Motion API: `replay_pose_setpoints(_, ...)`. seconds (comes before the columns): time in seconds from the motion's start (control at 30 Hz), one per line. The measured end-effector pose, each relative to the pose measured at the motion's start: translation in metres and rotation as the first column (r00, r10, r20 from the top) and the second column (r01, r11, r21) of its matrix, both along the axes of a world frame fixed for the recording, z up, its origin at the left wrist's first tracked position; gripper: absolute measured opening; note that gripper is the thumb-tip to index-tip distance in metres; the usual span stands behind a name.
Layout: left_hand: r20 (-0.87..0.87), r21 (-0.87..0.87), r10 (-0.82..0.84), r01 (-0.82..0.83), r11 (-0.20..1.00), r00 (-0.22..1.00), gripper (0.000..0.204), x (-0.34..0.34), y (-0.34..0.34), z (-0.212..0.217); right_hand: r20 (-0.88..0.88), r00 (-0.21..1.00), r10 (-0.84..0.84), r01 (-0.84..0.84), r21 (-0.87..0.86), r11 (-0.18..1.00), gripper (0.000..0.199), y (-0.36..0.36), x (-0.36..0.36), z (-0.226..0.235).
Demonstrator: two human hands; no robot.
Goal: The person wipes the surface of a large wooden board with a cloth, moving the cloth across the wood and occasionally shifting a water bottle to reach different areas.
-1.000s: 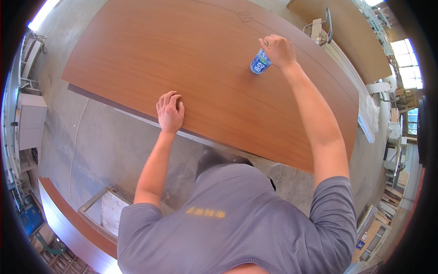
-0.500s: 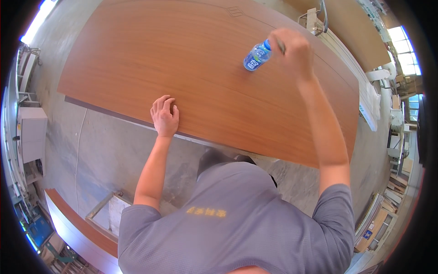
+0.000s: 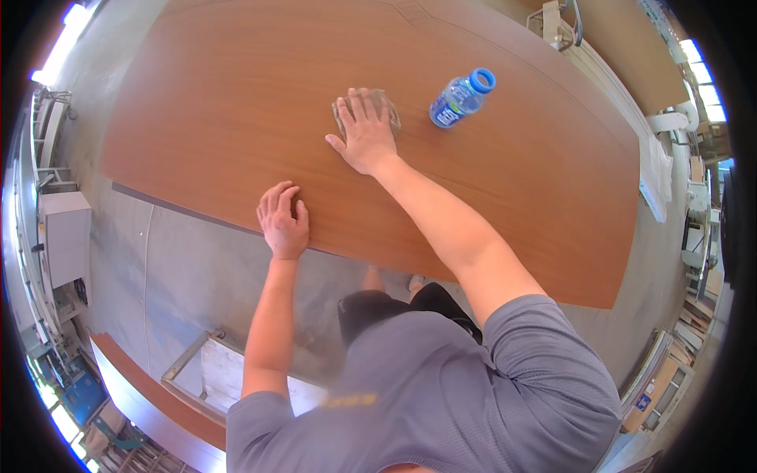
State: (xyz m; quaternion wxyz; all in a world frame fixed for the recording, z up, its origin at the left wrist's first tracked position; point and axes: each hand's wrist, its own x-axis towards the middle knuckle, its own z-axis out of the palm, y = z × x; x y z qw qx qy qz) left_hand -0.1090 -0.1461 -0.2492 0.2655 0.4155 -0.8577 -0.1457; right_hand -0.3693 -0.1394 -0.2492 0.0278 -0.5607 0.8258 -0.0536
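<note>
My right hand (image 3: 366, 138) lies flat with its fingers spread on a crumpled grey-brown cloth (image 3: 392, 117), pressing it against a large wood-grain panel (image 3: 221, 102). Most of the cloth is hidden beneath the fingers and palm. A clear plastic bottle (image 3: 459, 101) with a blue label and blue top stands on the panel to the right of that hand, apart from it. Resting at the panel's near edge is my left hand (image 3: 284, 220), open, fingers slightly bent, with nothing in it.
White boards (image 3: 653, 169) lie beyond the panel's right side. A pale cabinet (image 3: 69, 236) stands on the floor at the left. Behind me at lower left are a frame (image 3: 185, 370) and another brown-topped panel (image 3: 158, 394). Stacked boards (image 3: 654, 378) lean at lower right.
My right hand has come down from beside the bottle's top, leftward and nearer, and now lies flat on the cloth. The bottle stays standing. My left hand remains at the panel's edge.
</note>
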Motion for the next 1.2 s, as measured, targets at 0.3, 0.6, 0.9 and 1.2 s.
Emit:
replay_pose_setpoints(0.3,0.034,-0.043,-0.024,0.025,0.999,0.999,0.025,-0.006,0.001,-0.006,0.062,0.984,0.164,-0.159,-0.076,0.984,0.082,0.146,-0.051,0.002)
replay_pose_setpoints(0.6,0.228,-0.061,-0.028,0.043,0.997,0.973,0.05,-0.006,0.001,-0.011,-0.189,0.916,-0.354,0.325,-0.168,0.931,0.066,0.375,-0.218,-0.008)
replay_pose_setpoints(0.9,0.388,-0.085,-0.007,0.043,0.995,0.921,0.062,-0.012,-0.005,-0.015,-0.459,0.292,-0.839,0.898,-0.169,0.405,0.055,0.714,-0.238,-0.052)
replay_pose_setpoints(1.2,0.45,-0.053,-0.189,0.238,0.97,0.873,0.063,-0.005,-0.038,-0.024,0.426,0.903,0.06,0.003,-0.145,0.989,0.083,0.187,0.109,0.0)
